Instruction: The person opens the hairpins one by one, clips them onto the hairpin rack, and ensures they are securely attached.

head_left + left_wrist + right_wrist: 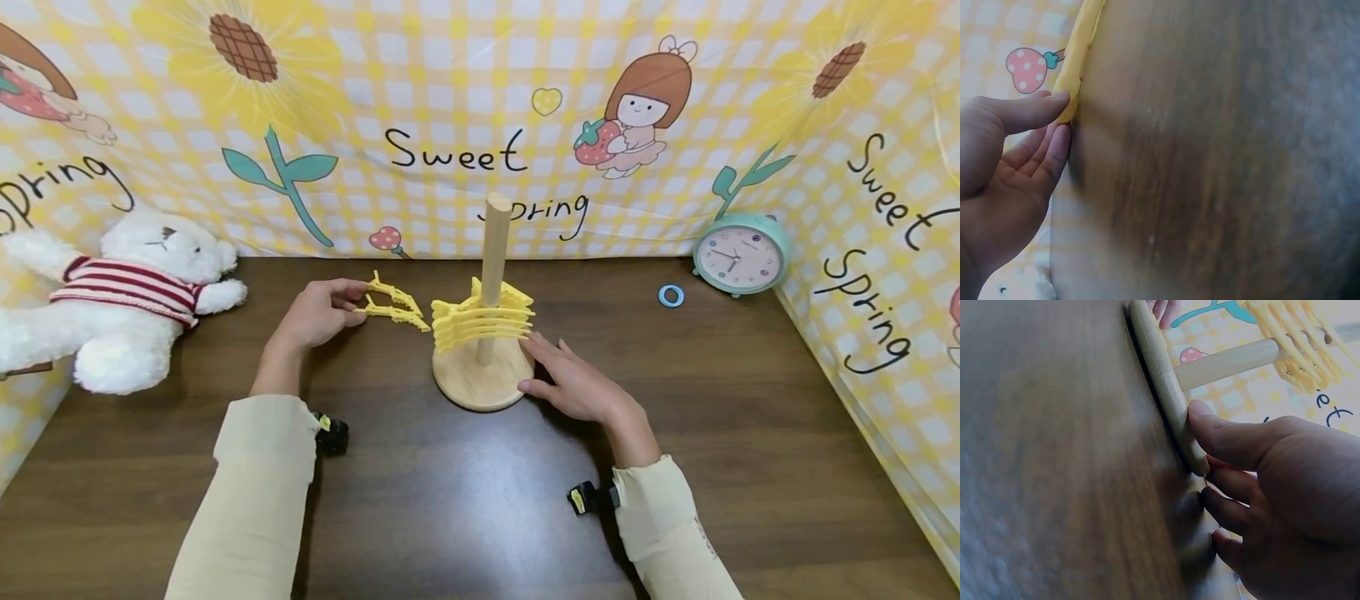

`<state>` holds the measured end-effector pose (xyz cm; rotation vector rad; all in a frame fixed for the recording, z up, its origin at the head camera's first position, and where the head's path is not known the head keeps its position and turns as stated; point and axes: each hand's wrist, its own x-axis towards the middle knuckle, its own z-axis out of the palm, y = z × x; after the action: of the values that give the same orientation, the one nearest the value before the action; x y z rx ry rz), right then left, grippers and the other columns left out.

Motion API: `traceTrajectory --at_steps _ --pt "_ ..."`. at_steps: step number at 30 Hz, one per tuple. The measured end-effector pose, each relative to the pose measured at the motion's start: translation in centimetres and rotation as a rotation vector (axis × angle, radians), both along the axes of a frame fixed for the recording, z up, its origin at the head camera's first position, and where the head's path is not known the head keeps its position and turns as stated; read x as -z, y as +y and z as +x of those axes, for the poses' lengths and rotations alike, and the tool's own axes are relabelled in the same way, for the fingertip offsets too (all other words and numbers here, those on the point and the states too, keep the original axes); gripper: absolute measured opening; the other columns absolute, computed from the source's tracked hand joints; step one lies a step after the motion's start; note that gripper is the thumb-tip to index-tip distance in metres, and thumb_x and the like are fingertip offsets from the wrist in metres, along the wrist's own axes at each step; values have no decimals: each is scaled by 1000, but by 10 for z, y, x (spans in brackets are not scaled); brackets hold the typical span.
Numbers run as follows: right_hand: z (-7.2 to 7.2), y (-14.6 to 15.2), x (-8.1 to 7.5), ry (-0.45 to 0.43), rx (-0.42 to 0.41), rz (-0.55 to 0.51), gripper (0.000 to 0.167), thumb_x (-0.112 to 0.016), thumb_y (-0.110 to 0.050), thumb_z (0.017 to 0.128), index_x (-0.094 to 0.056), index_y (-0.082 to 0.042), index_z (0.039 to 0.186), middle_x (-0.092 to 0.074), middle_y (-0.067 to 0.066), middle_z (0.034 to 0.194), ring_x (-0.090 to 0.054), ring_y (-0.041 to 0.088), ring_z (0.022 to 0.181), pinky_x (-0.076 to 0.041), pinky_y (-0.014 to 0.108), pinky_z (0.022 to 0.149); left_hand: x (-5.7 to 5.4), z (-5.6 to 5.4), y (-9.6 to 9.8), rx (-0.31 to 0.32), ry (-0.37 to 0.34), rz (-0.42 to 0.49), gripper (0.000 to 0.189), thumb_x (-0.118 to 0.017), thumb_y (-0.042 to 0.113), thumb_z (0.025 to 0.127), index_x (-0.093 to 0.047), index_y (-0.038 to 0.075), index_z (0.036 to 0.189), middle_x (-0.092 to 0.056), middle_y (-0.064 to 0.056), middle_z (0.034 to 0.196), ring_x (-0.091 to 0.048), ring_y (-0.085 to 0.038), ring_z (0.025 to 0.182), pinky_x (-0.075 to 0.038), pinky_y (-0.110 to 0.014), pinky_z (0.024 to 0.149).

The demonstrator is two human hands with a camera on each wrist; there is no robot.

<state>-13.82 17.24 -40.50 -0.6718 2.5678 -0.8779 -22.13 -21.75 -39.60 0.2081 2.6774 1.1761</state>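
A round wooden stand [483,393] with an upright post stands near the middle of the table. Several yellow plastic pieces [459,332] are stacked around its post, above the base. To their left, my left hand [318,312] pinches another yellow plastic piece [395,312] between thumb and fingertips. It has two long, knobbly arms that run toward the stack; its end is close to the stand. In the left wrist view only a strip of this yellow piece [1079,59] shows. My right hand [577,383] holds the base's right rim, thumb on its upper face [1166,387] and fingers along its edge.
A light blue ring [671,296] lies at the back right, beside a mint green alarm clock [741,254]. At the back left sits a white teddy bear [127,287] in a striped shirt. A checked, printed cloth [450,100] hangs behind the brown table [450,517].
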Motion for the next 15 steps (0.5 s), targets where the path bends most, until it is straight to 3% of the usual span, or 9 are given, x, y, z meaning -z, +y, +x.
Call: traceTrajectory --at_steps 8,15 --pt "1 -1 -1 -6 3 6 68 -59 -29 104 -28 -2 159 -17 14 167 -11 26 154 -5 47 123 3 0 -4 -12 -50 -4 46 -70 7 96 -58 -3 139 -57 -23 136 -57 -34 109 -47 -42 91" --pt "2 1 -2 -4 8 5 69 -59 -29 104 -28 -2 159 -16 15 167 -10 29 154 -6 48 123 1 1 -3 17 -76 0 46 -68 6 97 -57 -3 140 -56 -24 132 -57 -34 107 -49 -42 88"
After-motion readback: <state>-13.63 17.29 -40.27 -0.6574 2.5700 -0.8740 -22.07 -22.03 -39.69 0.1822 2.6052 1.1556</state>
